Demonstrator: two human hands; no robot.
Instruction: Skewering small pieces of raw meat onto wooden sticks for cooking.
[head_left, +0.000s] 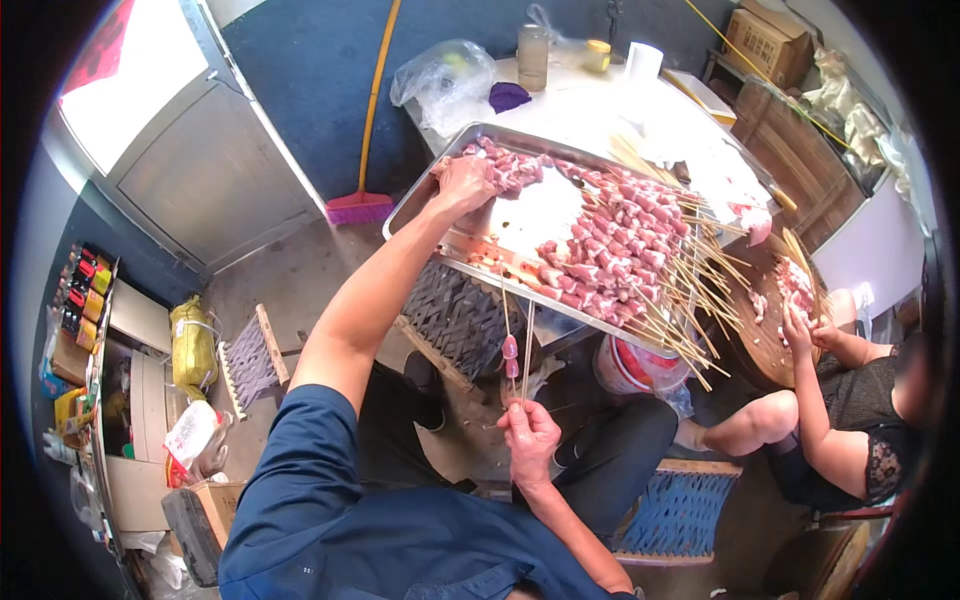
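My left hand (466, 182) reaches into the far left corner of a metal tray (418, 208), its fingers at a pile of raw meat pieces (517, 169); whether it grips one is hidden. In front of my body, my right hand (531, 433) is closed on several thin wooden skewers (528, 352). One of these bears a few dark red meat pieces (511, 357) partway along it. Many loaded meat skewers (622, 247) lie heaped over the right part of the tray, bare stick ends sticking out past its right edge.
A white table (585, 97) behind the tray holds a jar (533, 58), a plastic bag (442, 75) and a purple cloth (509, 97). At right, another person (840, 420) handles meat at a round wooden board (761, 337). Below are a bucket (630, 367) and a blue woven stool (679, 514).
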